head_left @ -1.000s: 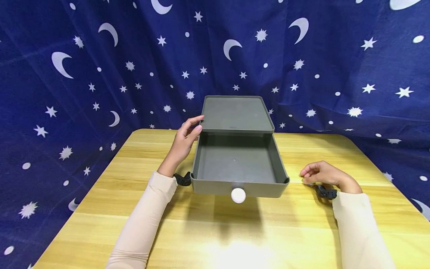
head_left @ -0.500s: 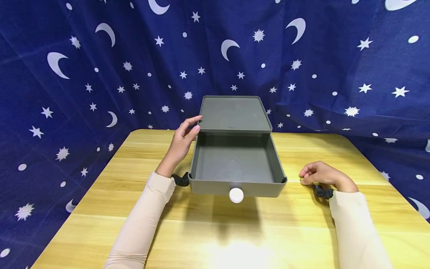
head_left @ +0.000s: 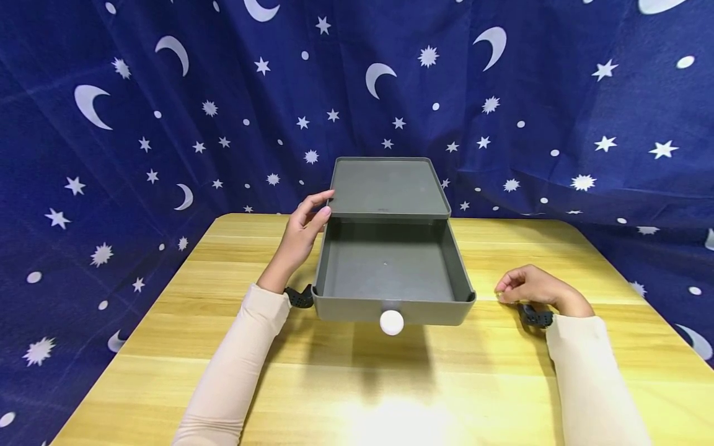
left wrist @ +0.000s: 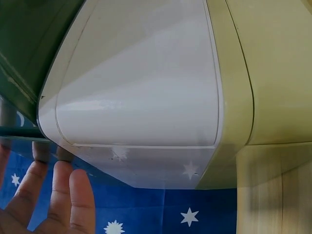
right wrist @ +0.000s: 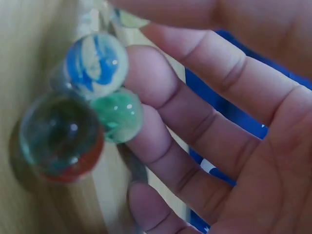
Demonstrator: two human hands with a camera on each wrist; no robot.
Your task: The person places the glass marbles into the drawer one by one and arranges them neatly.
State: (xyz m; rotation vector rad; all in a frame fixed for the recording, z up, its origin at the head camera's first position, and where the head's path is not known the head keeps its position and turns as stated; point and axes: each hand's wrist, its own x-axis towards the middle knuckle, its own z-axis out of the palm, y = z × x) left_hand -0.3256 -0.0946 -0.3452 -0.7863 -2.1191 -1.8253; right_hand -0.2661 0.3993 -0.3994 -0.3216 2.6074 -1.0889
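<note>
A grey drawer (head_left: 387, 266) with a white round knob (head_left: 392, 323) is pulled out from under the flat top (head_left: 388, 186) of a small drawer cabinet. My left hand (head_left: 301, 232) rests against the cabinet's left upper edge, its fingers fairly straight. In the left wrist view, fingers (left wrist: 58, 195) reach along the cabinet's glossy side (left wrist: 141, 97). On the table to the right, my right hand (head_left: 532, 288) pinches a yellowish glass marble (right wrist: 130, 19), mostly hidden by the thumb. Below it are a blue-and-white marble (right wrist: 97, 63), a green marble (right wrist: 117, 114) and a clear reddish marble (right wrist: 61, 136).
The cabinet stands in the middle of a light wooden table (head_left: 223, 347). A blue curtain (head_left: 251, 74) with white moons and stars hangs behind and beside it. A black wrist-camera mount (head_left: 301, 297) sits near the drawer's front left corner.
The head view has shifted slightly, so everything sits a little further left. My left hand keeps its place on the cabinet; the right fingers barely move beside the marbles.
</note>
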